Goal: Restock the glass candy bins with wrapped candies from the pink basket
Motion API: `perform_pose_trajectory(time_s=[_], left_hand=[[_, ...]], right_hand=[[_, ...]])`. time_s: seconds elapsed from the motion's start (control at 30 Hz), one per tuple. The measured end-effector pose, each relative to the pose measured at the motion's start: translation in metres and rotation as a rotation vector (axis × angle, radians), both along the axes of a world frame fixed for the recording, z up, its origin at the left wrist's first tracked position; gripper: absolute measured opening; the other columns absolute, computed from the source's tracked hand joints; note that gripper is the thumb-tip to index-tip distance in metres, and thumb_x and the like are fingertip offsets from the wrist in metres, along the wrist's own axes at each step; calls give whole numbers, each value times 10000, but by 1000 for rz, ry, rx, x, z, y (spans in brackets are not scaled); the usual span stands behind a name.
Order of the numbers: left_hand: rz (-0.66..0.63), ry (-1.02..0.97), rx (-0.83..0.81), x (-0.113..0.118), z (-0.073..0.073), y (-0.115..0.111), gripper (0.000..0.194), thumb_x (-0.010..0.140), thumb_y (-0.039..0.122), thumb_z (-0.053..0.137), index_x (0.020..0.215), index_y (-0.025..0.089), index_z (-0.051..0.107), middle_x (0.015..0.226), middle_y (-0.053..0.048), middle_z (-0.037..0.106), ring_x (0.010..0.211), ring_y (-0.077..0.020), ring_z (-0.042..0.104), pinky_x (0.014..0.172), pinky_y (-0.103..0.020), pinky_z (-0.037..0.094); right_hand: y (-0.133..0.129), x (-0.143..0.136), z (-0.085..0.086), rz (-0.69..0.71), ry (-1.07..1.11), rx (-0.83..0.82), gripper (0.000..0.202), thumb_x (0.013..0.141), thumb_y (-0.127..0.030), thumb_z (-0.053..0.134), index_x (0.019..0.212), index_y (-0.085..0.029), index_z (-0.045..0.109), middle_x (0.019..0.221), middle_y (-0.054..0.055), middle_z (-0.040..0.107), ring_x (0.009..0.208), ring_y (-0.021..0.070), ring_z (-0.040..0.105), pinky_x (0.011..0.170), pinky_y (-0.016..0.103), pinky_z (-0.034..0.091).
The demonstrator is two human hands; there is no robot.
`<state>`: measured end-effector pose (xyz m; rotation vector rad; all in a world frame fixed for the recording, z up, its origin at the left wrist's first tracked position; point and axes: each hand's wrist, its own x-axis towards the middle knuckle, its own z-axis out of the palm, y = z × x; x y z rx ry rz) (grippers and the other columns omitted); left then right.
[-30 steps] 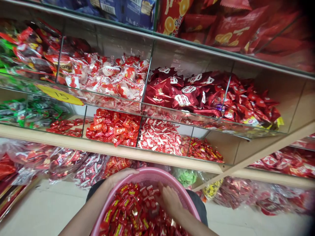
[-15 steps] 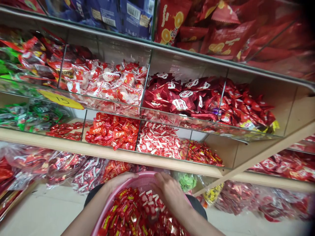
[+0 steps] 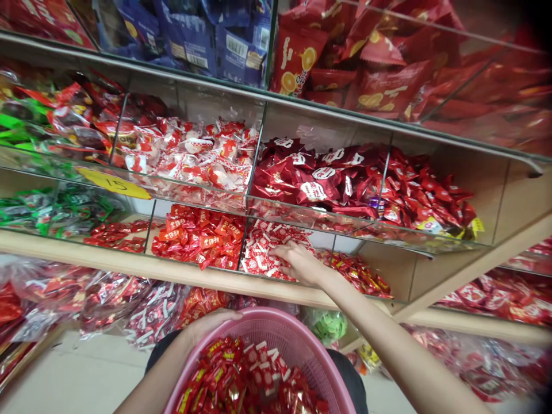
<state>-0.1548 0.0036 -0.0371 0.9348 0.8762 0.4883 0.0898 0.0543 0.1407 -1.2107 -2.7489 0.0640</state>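
Observation:
My left hand [image 3: 212, 325] is closed over the left rim of a pink plastic basket [image 3: 325, 361]. Red-wrapped candies [image 3: 224, 374], some with yellow print, lie inside it along with a few red-and-white ones [image 3: 264, 368]. Above and beyond the basket, my right hand [image 3: 297, 261] reaches into a low shelf compartment. Its slightly bent fingers are apart and touch the top of a heap of small red-and-white wrapped candies [image 3: 259, 253]. Nothing shows gripped in it, though the fingertips are partly lost among the wrappers.
Glass dividers split the wooden shelf [image 3: 276, 290] into compartments. Orange-red candies [image 3: 202, 236] fill the one to the left; red-and-yellow candies [image 3: 360, 273] lie to the right. A glass-fronted tier holds dark red packets [image 3: 319, 172]. Bagged candies [image 3: 155, 310] sit below, and a yellow tag [image 3: 114, 183] reads 15.
My right hand has left the basket's right rim and moved up and forward to the red-and-white candies. The left hand stays on the rim. The view has shifted slightly.

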Motion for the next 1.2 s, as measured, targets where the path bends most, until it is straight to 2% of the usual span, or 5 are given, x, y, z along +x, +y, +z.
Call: perform_pose_trajectory(time_s=[0.13,0.4,0.73,0.97,1.2], left_hand=[[-8,-34,20,1,-2,0,390,689,390,631,935,93,686,872,-92,713,860,-238,631,797,-304,454],[-18,-30,27,0,-1,-1,388,722,368,609,953,63,673,849,-85,712,888,-243,618,801,-286,447],[-17,-34,-1,0,-1,0,358,707,366,624,927,88,680,858,-75,714,881,-233,625,797,-286,451],[-36,-31,-18,1,3,0,333,717,364,619,930,118,690,898,-78,713,881,-232,633,806,-294,449],[-40,-71,-33,1,0,1,334,737,345,598,948,100,684,889,-93,713,889,-236,630,812,-303,445]], right_hand=[[5,-2,1,23,-1,-5,355,774,-150,551,1125,-208,563,1081,64,608,1030,205,483,865,320,348],[6,0,6,-22,-24,7,304,757,-240,608,1054,-176,602,1001,93,587,958,205,508,824,308,367],[7,12,-1,-42,203,-12,263,749,-249,625,992,-154,589,933,67,623,842,169,540,748,270,387],[6,19,-1,-92,304,-25,191,771,-246,572,941,-167,605,792,18,614,699,135,535,644,240,387],[2,17,-9,-62,255,-61,223,778,-273,562,968,-170,617,941,57,631,861,174,546,779,298,392]])
